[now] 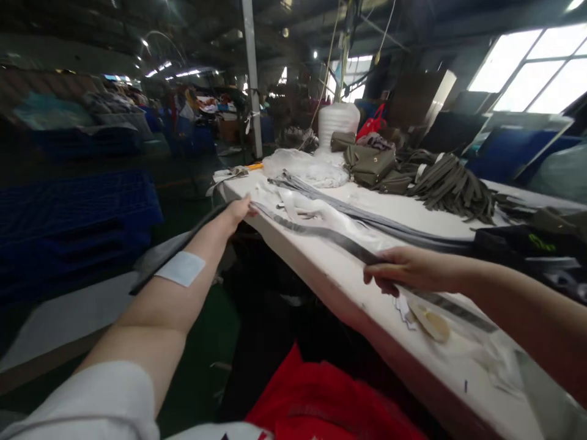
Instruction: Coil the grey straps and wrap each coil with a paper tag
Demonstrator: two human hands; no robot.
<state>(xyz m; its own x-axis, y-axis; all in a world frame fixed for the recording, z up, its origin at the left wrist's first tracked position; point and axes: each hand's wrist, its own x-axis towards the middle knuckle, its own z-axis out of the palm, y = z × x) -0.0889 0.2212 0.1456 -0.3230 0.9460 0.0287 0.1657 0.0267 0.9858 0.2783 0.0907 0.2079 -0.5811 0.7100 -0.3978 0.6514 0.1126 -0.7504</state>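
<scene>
A long grey fabric strap [321, 234] stretches along the front edge of the white table [293, 250] between my two hands. My left hand [240, 209], far out at the table's left corner, is closed on it; a darker length hangs back beneath my left forearm. Nearer to me, my right hand [397, 269] pinches the strap over the table, and more of it runs on under my right forearm. Behind the strap lies a bundle of similar grey straps [367, 215]. A yellowish oval piece [431, 322] and white paper tags [404, 313] lie close below my right hand.
Clear plastic wrap [305, 168] and a white foam roll [338, 125] stand at the table's back. Olive fabric pouches [371, 165] and a pile of olive straps [458, 186] lie at right. Blue pallets [77, 226] are on the floor at left.
</scene>
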